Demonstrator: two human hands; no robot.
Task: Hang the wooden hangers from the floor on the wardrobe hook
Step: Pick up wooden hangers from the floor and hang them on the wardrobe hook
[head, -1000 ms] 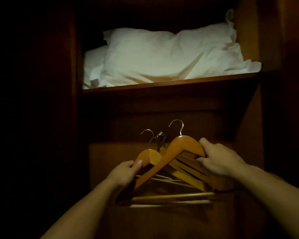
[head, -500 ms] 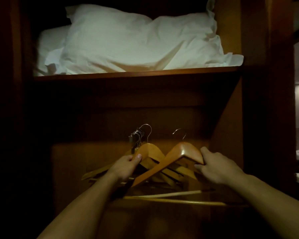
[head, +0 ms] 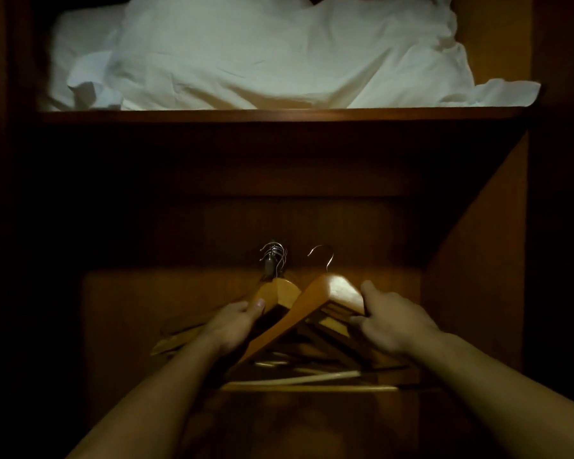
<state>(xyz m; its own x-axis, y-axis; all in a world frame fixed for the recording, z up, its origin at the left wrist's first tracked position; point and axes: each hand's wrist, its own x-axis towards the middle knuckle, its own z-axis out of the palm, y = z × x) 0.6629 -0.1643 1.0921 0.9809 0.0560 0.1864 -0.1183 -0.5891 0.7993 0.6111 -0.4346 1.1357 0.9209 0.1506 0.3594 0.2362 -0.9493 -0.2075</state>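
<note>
Inside a dim wooden wardrobe, several wooden hangers with metal hooks hang bunched on the wardrobe hook [head: 272,260] at the back panel. My left hand [head: 236,323] grips the shoulder of one hanging hanger [head: 279,293] just below that hook. My right hand [head: 391,323] holds the right shoulder of a separate wooden hanger [head: 325,293], raised and tilted, its metal hook [head: 322,256] free in the air just right of the wardrobe hook. The lower bars of the hangers [head: 312,380] show between my forearms.
A wooden shelf [head: 279,114] spans the wardrobe above the hangers, with white pillows [head: 262,51] lying on it. The wardrobe's right side wall [head: 478,276] is close to my right hand. The left side is too dark to make out.
The view has moved closer to the wardrobe. My left hand's hanger went onto the bunch at the wardrobe hook, and my right hand's hanger has drawn nearer to that hook.
</note>
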